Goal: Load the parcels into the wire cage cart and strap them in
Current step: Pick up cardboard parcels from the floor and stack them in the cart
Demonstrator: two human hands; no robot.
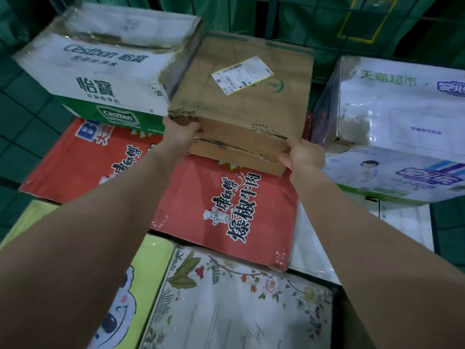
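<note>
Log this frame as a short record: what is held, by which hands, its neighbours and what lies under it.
held item: brown box with a shipping label on top
left hand: grips its near left corner
right hand: grips its near right corner
left neighbour: Cestbon carton
right neighbour: white wrapped pack
beneath: red cartons
behind: green wire cage
strap: none in view
</note>
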